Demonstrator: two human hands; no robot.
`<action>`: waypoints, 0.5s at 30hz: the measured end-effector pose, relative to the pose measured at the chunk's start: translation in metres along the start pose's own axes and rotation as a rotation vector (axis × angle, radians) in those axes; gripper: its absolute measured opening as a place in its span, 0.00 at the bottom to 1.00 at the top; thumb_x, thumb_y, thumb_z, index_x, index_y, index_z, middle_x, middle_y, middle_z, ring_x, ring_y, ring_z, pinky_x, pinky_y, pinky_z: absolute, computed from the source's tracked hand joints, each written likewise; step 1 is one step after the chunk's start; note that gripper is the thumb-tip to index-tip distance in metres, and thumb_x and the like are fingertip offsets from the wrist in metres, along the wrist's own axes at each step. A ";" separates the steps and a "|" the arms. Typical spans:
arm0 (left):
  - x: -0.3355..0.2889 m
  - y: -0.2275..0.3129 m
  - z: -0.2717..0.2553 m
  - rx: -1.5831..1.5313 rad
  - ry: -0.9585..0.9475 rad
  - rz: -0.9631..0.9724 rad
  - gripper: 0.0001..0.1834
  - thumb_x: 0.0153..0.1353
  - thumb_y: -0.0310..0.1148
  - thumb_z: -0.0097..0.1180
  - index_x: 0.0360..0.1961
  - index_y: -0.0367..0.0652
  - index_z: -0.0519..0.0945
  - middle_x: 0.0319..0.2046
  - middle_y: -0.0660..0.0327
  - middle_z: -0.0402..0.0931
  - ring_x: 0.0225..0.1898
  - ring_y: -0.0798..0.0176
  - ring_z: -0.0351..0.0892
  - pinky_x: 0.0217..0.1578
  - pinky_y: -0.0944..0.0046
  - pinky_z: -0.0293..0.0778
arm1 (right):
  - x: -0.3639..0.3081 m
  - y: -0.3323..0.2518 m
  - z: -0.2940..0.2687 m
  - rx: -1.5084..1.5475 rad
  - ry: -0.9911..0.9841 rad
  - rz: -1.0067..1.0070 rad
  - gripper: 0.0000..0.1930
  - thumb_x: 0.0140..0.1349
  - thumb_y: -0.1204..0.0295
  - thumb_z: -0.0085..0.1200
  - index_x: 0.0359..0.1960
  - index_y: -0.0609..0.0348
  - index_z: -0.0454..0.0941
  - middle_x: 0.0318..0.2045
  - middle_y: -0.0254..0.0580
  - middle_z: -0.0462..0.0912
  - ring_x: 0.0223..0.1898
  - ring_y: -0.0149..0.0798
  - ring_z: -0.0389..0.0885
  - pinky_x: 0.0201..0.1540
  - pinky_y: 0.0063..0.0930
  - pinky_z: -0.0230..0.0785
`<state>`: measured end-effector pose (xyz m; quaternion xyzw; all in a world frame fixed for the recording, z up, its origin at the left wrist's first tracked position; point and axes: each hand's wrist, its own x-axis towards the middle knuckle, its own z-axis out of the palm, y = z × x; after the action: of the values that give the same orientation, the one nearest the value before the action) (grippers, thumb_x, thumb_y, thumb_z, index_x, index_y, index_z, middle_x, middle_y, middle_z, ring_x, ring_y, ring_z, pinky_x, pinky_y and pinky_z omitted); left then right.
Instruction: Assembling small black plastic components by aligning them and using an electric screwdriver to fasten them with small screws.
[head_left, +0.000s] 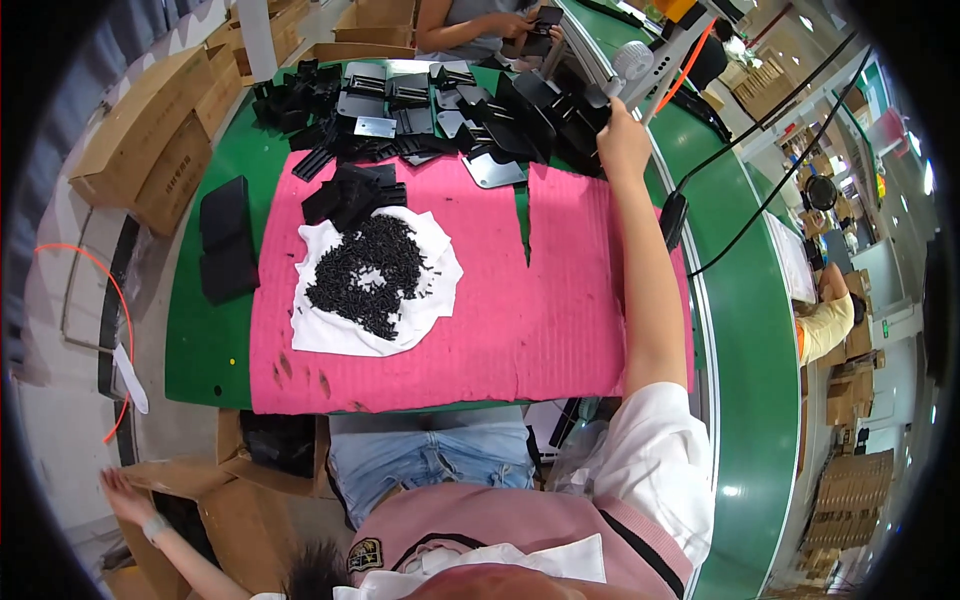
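Note:
My right arm stretches along the right side of the table to the far right corner. There my right hand (622, 142) is beside the black bracket-like parts (575, 120), just below a small white fan (632, 62). Its fingertips are partly hidden, so I cannot see whether they grip anything. Low on the left, my left hand (127, 497) is held out with its fingers apart and nothing in it, over an opened cardboard box (180, 475). Many short black pieces (365, 270) lie in a ring-like heap on a white cloth (330, 335), on pink sheeting (480, 350).
Black and silver parts (390, 105) pile along the table's far edge. Two black pads (228, 240) lie on the green tabletop (205, 360) at left. A person (470, 30) sits across, holding a phone. Black cables (760, 130) hang at right. Cardboard boxes (150, 140) stand at left.

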<state>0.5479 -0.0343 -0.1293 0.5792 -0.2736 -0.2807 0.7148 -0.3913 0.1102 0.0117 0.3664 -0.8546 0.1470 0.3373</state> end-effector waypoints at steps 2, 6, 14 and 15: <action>-0.022 0.013 0.080 0.038 -0.268 0.205 0.22 0.67 0.38 0.45 0.55 0.33 0.70 0.45 0.54 0.73 0.50 0.61 0.72 0.54 0.60 0.70 | -0.009 -0.006 -0.016 -0.007 0.199 -0.063 0.23 0.50 0.78 0.50 0.52 0.54 0.73 0.30 0.44 0.82 0.29 0.49 0.82 0.29 0.41 0.73; -0.192 0.074 0.245 -0.046 -0.786 0.179 0.20 0.68 0.37 0.43 0.54 0.31 0.69 0.43 0.56 0.74 0.42 0.64 0.77 0.46 0.66 0.74 | -0.032 -0.079 -0.083 0.180 0.504 -0.417 0.21 0.51 0.79 0.50 0.50 0.58 0.75 0.32 0.39 0.83 0.26 0.44 0.81 0.25 0.32 0.72; -0.408 0.119 0.369 -0.317 -1.386 -0.420 0.17 0.66 0.41 0.51 0.49 0.42 0.71 0.39 0.65 0.76 0.39 0.74 0.76 0.37 0.71 0.74 | -0.133 -0.177 -0.155 0.387 0.284 -1.027 0.15 0.52 0.74 0.54 0.41 0.70 0.77 0.35 0.53 0.81 0.35 0.45 0.82 0.30 0.27 0.74; -0.405 0.112 0.376 -0.318 -1.387 -0.419 0.17 0.66 0.41 0.51 0.49 0.42 0.71 0.39 0.65 0.76 0.39 0.74 0.76 0.37 0.71 0.74 | -0.130 -0.179 -0.151 0.408 0.258 -1.101 0.15 0.52 0.72 0.55 0.40 0.69 0.77 0.34 0.53 0.81 0.34 0.45 0.82 0.29 0.28 0.74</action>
<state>0.0071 0.0221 0.0214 0.1983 -0.5020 -0.7488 0.3846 -0.1255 0.1309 0.0333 0.7917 -0.4461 0.1550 0.3875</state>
